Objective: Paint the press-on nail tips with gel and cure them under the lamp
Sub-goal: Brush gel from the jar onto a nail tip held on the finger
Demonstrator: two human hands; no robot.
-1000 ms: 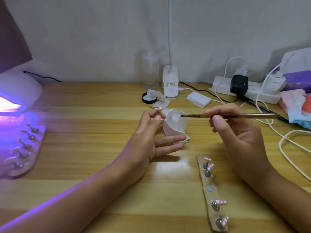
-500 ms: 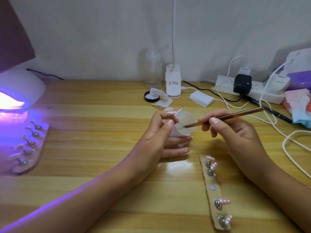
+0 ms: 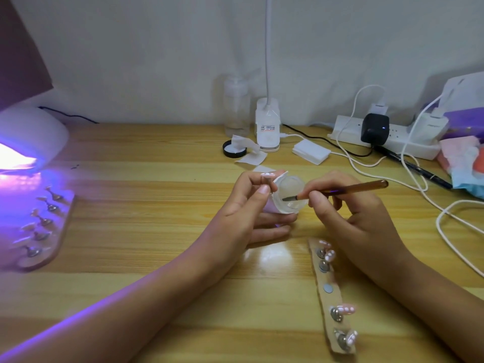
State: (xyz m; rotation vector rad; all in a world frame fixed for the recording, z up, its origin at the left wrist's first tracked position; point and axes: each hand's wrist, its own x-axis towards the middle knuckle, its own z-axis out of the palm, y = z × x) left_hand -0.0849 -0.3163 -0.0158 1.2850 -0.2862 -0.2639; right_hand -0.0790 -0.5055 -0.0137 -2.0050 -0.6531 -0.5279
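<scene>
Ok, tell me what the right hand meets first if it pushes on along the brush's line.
Probably the clear jar: the brush tip sits in its mouth, with the left hand just behind.

Pink nail tips [image 3: 346, 309] — brown brush [image 3: 353, 188].

Both forearms are bare, left hand [image 3: 241, 213] and right hand [image 3: 361, 221] short-nailed.

bare desk [image 3: 136, 231] centre-left, cables [image 3: 445, 221] right
</scene>
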